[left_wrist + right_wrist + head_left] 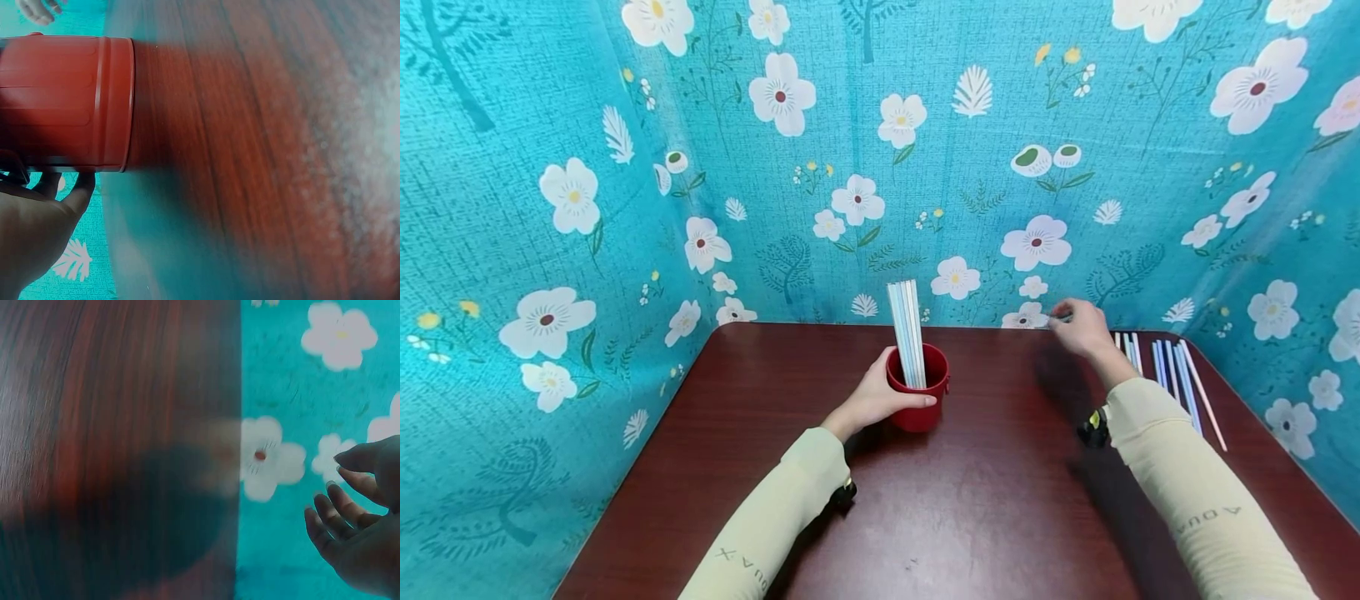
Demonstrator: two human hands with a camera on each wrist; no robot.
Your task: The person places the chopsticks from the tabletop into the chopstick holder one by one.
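Note:
A small red bucket (917,410) stands upright on the dark wooden table. Several pale blue and white straws (907,329) lean together inside it, their tops well above the rim. My left hand (880,396) grips the bucket from its left side, thumb across the front. In the left wrist view the bucket (62,103) shows its ribbed wall and base edge. Over the table's back edge, my right hand (1081,329) pinches a thin pale straw (1054,318), seen nearly end-on. In the right wrist view the right hand (356,519) has curled fingers, and the straw cannot be made out.
Beyond the right hand, a few loose straws (1129,348) lie at the table's back right. Beside them is another row of blue, purple and pink straws (1183,379). A turquoise flowered cloth (925,167) hangs behind and along both sides of the table (992,492).

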